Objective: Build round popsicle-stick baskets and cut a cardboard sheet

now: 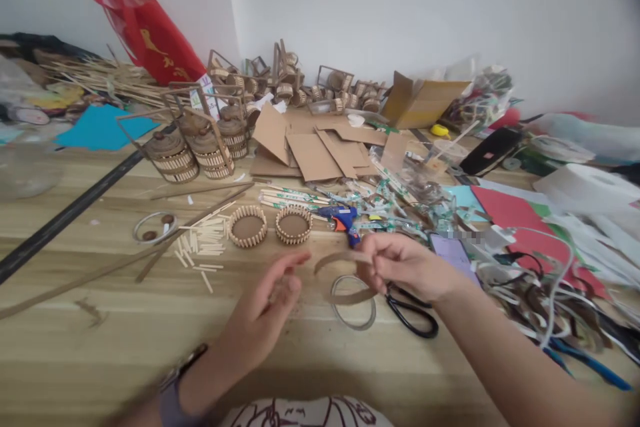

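Observation:
My right hand point(395, 265) pinches a curved brown cardboard strip point(345, 299), bent into an open loop. My left hand point(273, 297) is left of the strip, empty, its fingers and thumb apart. Beneath the strip a pale ring point(373, 320) lies on the table. Black-handled scissors point(413, 317) rest below my right hand, their blades hidden. Two round trays edged with short sticks, a left one point(249, 227) and a right one point(294, 224), sit beyond my left hand. A blue glue gun point(345, 217) lies just past my right hand.
Short cut sticks point(203, 240) and another ring point(145, 230) lie at left. Finished stick-sided baskets with handles point(173, 157) stand behind them. Cardboard pieces point(320, 153) cover the back middle. Wrappers, red paper point(515, 210) and blue-handled pliers point(595, 367) crowd the right.

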Motion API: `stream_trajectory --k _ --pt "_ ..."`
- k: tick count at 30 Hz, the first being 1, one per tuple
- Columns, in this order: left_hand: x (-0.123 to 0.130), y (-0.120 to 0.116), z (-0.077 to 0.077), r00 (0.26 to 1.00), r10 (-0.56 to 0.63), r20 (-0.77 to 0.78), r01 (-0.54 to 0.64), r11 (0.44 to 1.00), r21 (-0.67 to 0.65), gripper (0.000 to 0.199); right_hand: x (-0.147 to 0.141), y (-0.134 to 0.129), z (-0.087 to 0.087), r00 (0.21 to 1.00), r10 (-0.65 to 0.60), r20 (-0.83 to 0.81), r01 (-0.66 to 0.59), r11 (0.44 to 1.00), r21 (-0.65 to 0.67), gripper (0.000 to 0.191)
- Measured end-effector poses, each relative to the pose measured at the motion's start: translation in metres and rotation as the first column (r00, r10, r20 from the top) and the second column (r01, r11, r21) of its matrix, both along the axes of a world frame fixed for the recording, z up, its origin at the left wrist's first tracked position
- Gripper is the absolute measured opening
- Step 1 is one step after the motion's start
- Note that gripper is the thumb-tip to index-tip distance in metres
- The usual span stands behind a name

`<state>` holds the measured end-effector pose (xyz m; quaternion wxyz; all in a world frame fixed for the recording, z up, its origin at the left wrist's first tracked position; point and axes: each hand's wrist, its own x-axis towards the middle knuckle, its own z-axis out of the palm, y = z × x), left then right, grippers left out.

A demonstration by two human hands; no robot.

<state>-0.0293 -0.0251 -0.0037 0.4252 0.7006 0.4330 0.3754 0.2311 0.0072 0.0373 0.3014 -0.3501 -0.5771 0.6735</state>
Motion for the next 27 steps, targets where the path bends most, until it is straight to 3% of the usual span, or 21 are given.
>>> stream_trajectory --k 3,5,11,14,16,19,23,27 --pt "0.001 0.001 0.008 0.995 -0.065 0.071 0.078 0.978 -0.192 0.040 -0.024 -0.006 -0.012 0.995 0.094 -0.023 -0.096 0.989 -0.112 0.042" --pt "0.001 0.000 0.009 0.992 -0.086 0.087 0.108 0.953 -0.284 0.038 -0.032 -0.007 -0.019 0.998 0.064 -0.027 -0.067 0.986 -0.153 0.041" --pt "-0.009 0.002 -0.012 0.972 0.088 0.219 0.013 0.906 -0.424 0.040 -0.025 -0.010 -0.034 0.993 -0.106 0.053 0.117 0.949 -0.294 0.049" --pt "-0.023 0.002 -0.022 0.981 0.144 0.130 -0.065 0.874 -0.481 0.034 -0.011 -0.020 -0.037 0.975 -0.139 0.173 0.183 0.944 -0.275 0.052" --pt "-0.031 0.000 -0.025 0.999 0.049 -0.011 -0.048 0.875 -0.482 0.030 -0.002 -0.031 -0.039 0.948 -0.099 0.302 0.166 0.964 -0.206 0.045" --pt "-0.036 -0.007 -0.024 0.961 -0.128 -0.245 0.013 0.906 -0.423 0.019 0.004 -0.054 -0.043 0.854 -0.014 0.520 0.076 0.992 -0.097 0.026" --pt "-0.028 -0.014 -0.026 0.844 -0.244 -0.478 0.165 0.965 -0.201 0.014 0.003 -0.083 -0.050 0.645 -0.008 0.764 -0.056 0.997 0.058 0.013" --pt "-0.017 -0.016 -0.036 0.665 -0.304 -0.682 0.418 0.908 0.002 0.019 0.001 -0.098 -0.058 0.415 -0.049 0.909 -0.130 0.985 0.113 0.015"
